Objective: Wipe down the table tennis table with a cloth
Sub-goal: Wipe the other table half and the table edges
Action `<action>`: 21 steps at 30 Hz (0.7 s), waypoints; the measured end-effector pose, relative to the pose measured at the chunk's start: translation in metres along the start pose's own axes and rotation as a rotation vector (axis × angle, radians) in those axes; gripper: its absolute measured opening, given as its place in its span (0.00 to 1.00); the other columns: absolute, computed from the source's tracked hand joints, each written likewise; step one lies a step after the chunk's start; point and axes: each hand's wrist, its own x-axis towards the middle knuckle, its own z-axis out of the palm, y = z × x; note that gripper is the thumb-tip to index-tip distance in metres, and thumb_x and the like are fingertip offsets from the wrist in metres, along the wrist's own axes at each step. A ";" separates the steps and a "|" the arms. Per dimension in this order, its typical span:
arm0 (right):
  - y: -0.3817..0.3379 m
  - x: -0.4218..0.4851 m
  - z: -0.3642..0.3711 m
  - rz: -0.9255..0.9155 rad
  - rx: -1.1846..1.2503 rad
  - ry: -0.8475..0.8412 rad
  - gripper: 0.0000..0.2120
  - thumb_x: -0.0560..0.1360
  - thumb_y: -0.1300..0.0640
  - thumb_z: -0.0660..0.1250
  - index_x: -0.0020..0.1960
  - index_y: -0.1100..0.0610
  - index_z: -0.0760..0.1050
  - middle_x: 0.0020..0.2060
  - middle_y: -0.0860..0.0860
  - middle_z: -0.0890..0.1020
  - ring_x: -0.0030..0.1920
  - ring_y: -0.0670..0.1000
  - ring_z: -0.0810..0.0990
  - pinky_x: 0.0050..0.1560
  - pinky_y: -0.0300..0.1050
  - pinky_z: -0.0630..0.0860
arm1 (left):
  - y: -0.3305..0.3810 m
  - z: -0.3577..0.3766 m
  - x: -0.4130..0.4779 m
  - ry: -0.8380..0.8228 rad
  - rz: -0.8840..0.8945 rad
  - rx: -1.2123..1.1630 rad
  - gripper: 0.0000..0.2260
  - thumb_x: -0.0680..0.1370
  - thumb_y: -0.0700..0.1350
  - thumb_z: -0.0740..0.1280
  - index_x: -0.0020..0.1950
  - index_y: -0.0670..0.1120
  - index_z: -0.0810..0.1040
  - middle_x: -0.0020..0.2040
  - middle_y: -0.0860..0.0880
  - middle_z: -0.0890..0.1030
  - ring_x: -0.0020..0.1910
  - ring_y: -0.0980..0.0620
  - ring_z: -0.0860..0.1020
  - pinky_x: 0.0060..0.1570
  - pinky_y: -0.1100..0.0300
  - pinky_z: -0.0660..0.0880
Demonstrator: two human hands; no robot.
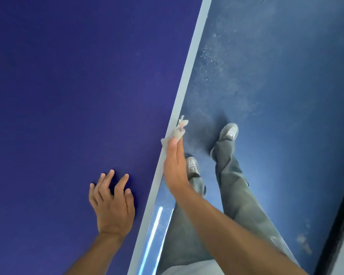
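Observation:
The table tennis table (pixel 68 96) fills the left of the head view, dark blue with a pale line along its edge (pixel 189 76). My left hand (pixel 112 203) rests flat on the top near that edge, fingers spread, holding nothing. My right hand (pixel 175 167) is pressed against the side of the table edge, palm toward it. A small frayed whitish cloth (pixel 177 131) sticks out past its fingertips, held against the edge.
The blue floor (pixel 276 76) to the right of the table is dusty with pale specks. My legs in grey trousers (pixel 232 185) and grey shoes (pixel 228 132) stand beside the table. A dark strip (pixel 338 225) runs along the far right.

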 end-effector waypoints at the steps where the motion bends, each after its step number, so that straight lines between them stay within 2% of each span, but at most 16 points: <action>1: -0.006 0.006 0.001 0.016 0.028 0.002 0.19 0.76 0.21 0.45 0.66 0.14 0.48 0.65 0.12 0.58 0.72 0.33 0.69 0.73 0.40 0.61 | 0.004 -0.003 0.009 0.015 -0.010 0.005 0.16 0.83 0.46 0.57 0.68 0.43 0.75 0.70 0.37 0.70 0.70 0.33 0.69 0.77 0.34 0.57; 2: -0.016 0.017 0.002 -0.012 0.052 0.014 0.20 0.78 0.23 0.45 0.69 0.16 0.48 0.66 0.12 0.57 0.72 0.31 0.68 0.73 0.39 0.61 | 0.008 -0.006 0.019 0.024 -0.016 0.011 0.16 0.83 0.45 0.58 0.66 0.43 0.77 0.69 0.38 0.71 0.67 0.34 0.71 0.76 0.34 0.57; 4: -0.038 0.059 -0.001 -0.127 0.127 0.042 0.25 0.85 0.36 0.45 0.81 0.33 0.46 0.76 0.22 0.53 0.75 0.30 0.60 0.74 0.37 0.64 | 0.018 -0.014 0.047 0.045 -0.033 0.000 0.15 0.82 0.46 0.58 0.64 0.43 0.78 0.67 0.41 0.72 0.65 0.38 0.71 0.78 0.37 0.54; 6: -0.068 0.119 -0.010 -0.161 0.195 0.065 0.28 0.86 0.42 0.44 0.85 0.47 0.46 0.79 0.31 0.56 0.76 0.33 0.60 0.76 0.39 0.66 | 0.034 -0.020 0.082 0.084 -0.055 -0.036 0.15 0.82 0.45 0.59 0.64 0.43 0.79 0.67 0.42 0.72 0.67 0.40 0.70 0.80 0.41 0.51; 8: -0.105 0.175 -0.021 -0.180 0.144 0.076 0.28 0.87 0.44 0.45 0.85 0.49 0.45 0.74 0.33 0.61 0.75 0.38 0.64 0.80 0.47 0.62 | 0.057 -0.022 0.122 0.114 -0.046 -0.084 0.14 0.82 0.44 0.60 0.64 0.44 0.78 0.68 0.43 0.72 0.69 0.42 0.70 0.80 0.43 0.50; 9: -0.119 0.199 -0.025 -0.178 0.091 0.072 0.28 0.88 0.46 0.47 0.85 0.48 0.42 0.76 0.35 0.60 0.76 0.42 0.64 0.81 0.48 0.58 | 0.070 -0.022 0.144 0.123 -0.026 -0.105 0.14 0.82 0.44 0.60 0.65 0.44 0.78 0.68 0.44 0.73 0.69 0.42 0.70 0.80 0.43 0.50; 12: -0.144 0.244 -0.034 -0.080 0.034 0.094 0.34 0.87 0.47 0.52 0.84 0.50 0.36 0.84 0.47 0.52 0.82 0.50 0.55 0.79 0.44 0.50 | 0.112 -0.023 0.215 0.155 0.033 -0.155 0.14 0.82 0.43 0.60 0.66 0.44 0.77 0.69 0.44 0.73 0.71 0.42 0.70 0.80 0.41 0.51; 14: -0.144 0.244 -0.034 -0.107 0.011 0.121 0.32 0.87 0.50 0.55 0.85 0.56 0.43 0.84 0.52 0.56 0.82 0.51 0.56 0.83 0.51 0.52 | 0.141 -0.026 0.265 0.177 0.057 -0.161 0.15 0.82 0.43 0.60 0.68 0.45 0.76 0.71 0.44 0.73 0.73 0.43 0.69 0.80 0.41 0.51; 16: -0.124 0.226 -0.032 -0.185 0.018 0.088 0.27 0.87 0.56 0.55 0.84 0.58 0.53 0.80 0.54 0.66 0.79 0.52 0.64 0.80 0.57 0.61 | 0.166 -0.028 0.314 0.161 0.115 -0.128 0.17 0.83 0.44 0.59 0.70 0.46 0.75 0.74 0.43 0.71 0.75 0.43 0.67 0.80 0.40 0.50; 17: -0.111 0.212 -0.031 -0.197 0.044 0.046 0.26 0.86 0.56 0.55 0.83 0.57 0.55 0.78 0.53 0.68 0.78 0.52 0.67 0.78 0.60 0.64 | 0.177 -0.029 0.338 0.140 0.160 -0.093 0.18 0.83 0.44 0.58 0.72 0.46 0.74 0.75 0.42 0.69 0.76 0.42 0.66 0.80 0.39 0.49; 21: -0.094 0.190 -0.030 -0.098 0.062 -0.050 0.30 0.84 0.47 0.54 0.84 0.53 0.52 0.79 0.49 0.65 0.79 0.52 0.64 0.77 0.59 0.66 | 0.206 -0.030 0.428 0.064 0.299 0.040 0.20 0.84 0.47 0.54 0.76 0.50 0.69 0.79 0.41 0.64 0.80 0.40 0.60 0.80 0.36 0.46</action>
